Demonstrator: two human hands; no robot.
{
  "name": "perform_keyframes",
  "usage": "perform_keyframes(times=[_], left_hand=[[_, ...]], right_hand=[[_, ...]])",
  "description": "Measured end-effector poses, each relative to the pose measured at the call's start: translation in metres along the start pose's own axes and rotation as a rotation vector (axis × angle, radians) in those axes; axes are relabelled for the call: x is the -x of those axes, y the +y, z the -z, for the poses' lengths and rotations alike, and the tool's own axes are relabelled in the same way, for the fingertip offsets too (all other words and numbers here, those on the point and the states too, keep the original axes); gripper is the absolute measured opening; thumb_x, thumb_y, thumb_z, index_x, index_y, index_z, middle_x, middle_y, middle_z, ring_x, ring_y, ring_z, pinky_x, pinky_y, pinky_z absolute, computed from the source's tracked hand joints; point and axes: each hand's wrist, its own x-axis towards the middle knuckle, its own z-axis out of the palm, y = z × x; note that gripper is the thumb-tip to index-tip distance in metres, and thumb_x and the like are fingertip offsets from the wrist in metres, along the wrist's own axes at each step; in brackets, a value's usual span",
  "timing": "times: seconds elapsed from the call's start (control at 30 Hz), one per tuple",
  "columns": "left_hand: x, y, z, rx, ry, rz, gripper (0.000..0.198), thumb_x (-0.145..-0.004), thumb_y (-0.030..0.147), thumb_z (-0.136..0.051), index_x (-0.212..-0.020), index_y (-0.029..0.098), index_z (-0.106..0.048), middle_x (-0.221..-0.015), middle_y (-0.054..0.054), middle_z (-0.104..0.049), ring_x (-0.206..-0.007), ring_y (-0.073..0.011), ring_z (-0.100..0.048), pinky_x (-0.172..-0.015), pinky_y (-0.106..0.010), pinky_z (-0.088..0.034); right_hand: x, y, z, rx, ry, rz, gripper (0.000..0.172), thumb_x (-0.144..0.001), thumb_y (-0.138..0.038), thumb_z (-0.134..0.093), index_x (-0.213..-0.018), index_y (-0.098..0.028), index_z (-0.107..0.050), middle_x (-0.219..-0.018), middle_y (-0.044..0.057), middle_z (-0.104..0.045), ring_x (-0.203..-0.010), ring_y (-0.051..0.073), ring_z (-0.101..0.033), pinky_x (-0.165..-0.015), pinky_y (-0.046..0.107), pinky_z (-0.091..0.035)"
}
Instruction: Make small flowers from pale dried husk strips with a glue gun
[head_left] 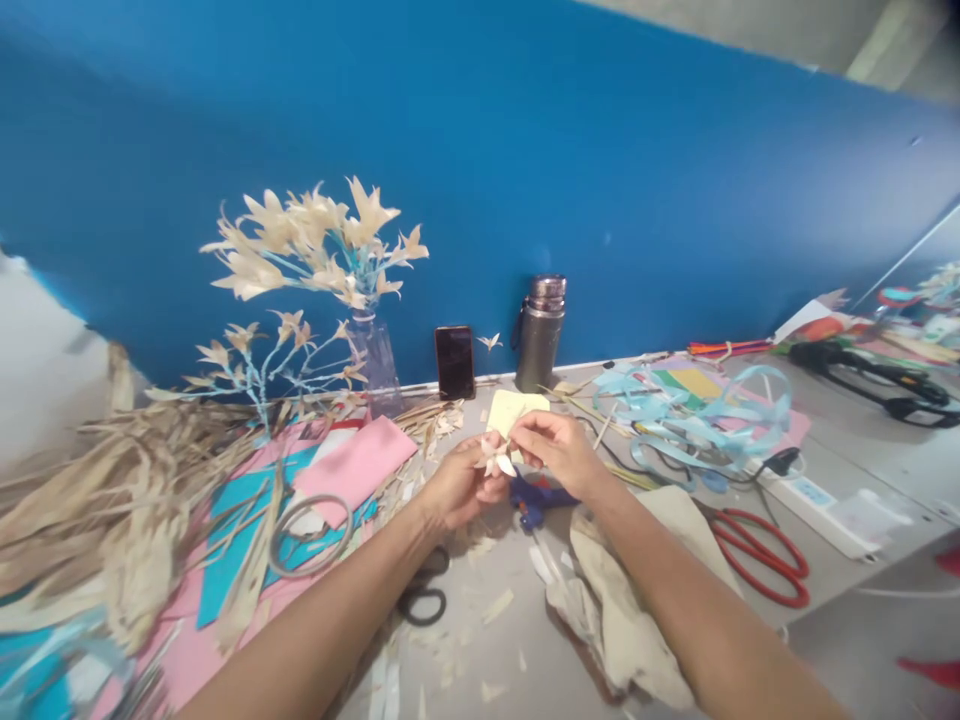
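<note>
Between my two hands, over the middle of the table, is a small cream-coloured handmade flower (pixel 498 458) with pointed petals. My left hand (pixel 466 484) is closed around its base from the left. The fingertips of my right hand (pixel 551 446) are pinched together at the flower's upper right side; whatever lies between them is too small to make out. A yellow paper pad (pixel 514 408) lies just behind the hands. Under my right hand rests a blue glue gun (pixel 534 502), partly covered by the wrist. Black-handled scissors (pixel 424 600) lie below my left forearm.
Finished flowers stand in a clear vase (pixel 377 365) at the left. A phone (pixel 454 363) and a thermos (pixel 540 335) stand by the blue wall. Dried husks (pixel 127 500) cover the left side. Blue ribbon (pixel 705 420), red-handled scissors (pixel 761 557), a cloth (pixel 637 610) and a power strip (pixel 814 510) lie right.
</note>
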Motion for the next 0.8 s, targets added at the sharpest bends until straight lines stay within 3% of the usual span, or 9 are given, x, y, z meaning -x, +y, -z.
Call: perform_keyframes(times=[0.13,0.23,0.43,0.53,0.67,0.8], left_hand=[[-0.003,-0.005,-0.001,0.069,0.045,0.033,0.031,-0.077,0.033,-0.075,-0.068,0.014,-0.052,-0.051,0.004,-0.046,-0.038,-0.0030,-0.032,-0.036,-0.014,-0.021],[-0.005,-0.009,0.000,0.026,0.116,-0.012,0.032,-0.075,0.035,-0.077,-0.069,0.015,-0.053,-0.051,0.003,-0.050,-0.039,-0.0043,-0.036,-0.037,-0.015,-0.022],[-0.004,-0.009,-0.002,-0.123,0.150,-0.042,0.028,-0.073,0.031,-0.075,-0.067,0.014,-0.054,-0.047,0.004,-0.047,-0.036,-0.0043,-0.036,-0.038,-0.017,-0.022],[-0.004,-0.008,-0.001,-0.149,0.170,-0.020,0.030,-0.073,0.034,-0.076,-0.068,0.014,-0.054,-0.047,0.003,-0.049,-0.036,-0.0049,-0.038,-0.038,-0.017,-0.021],[-0.004,-0.008,0.002,-0.170,0.157,-0.025,0.037,-0.078,0.048,-0.070,-0.071,0.015,-0.054,-0.051,0.001,-0.055,-0.039,-0.0086,-0.046,-0.038,-0.018,-0.026],[-0.002,-0.009,-0.001,-0.230,0.092,-0.172,0.041,-0.082,0.054,-0.065,-0.071,0.015,-0.055,-0.052,0.001,-0.054,-0.043,-0.0096,-0.048,-0.042,-0.020,-0.031]], right_hand=[[0.002,-0.009,0.002,-0.012,0.023,0.024,0.026,-0.080,-0.042,-0.072,-0.083,-0.016,-0.068,-0.071,0.001,-0.064,-0.053,0.009,-0.051,-0.048,0.022,-0.039],[0.005,-0.016,0.004,0.033,-0.060,0.064,0.021,-0.082,-0.037,-0.070,-0.090,-0.017,-0.070,-0.082,0.004,-0.069,-0.065,0.013,-0.060,-0.060,0.026,-0.048],[0.007,-0.012,0.000,0.234,-0.121,0.083,0.014,-0.083,-0.031,-0.069,-0.082,-0.017,-0.070,-0.080,0.005,-0.071,-0.068,0.016,-0.064,-0.066,0.029,-0.050],[0.006,-0.008,-0.001,0.149,-0.149,0.033,0.016,-0.084,-0.032,-0.068,-0.080,-0.017,-0.068,-0.075,0.005,-0.071,-0.066,0.017,-0.065,-0.065,0.030,-0.050],[0.003,-0.006,0.001,-0.044,-0.065,-0.037,0.023,-0.079,-0.038,-0.073,-0.077,-0.017,-0.066,-0.059,-0.002,-0.061,-0.049,0.010,-0.051,-0.050,0.023,-0.040],[0.000,-0.002,0.001,-0.213,0.005,-0.119,0.029,-0.073,-0.041,-0.079,-0.073,-0.016,-0.064,-0.055,-0.005,-0.053,-0.045,0.006,-0.040,-0.044,0.020,-0.028]])
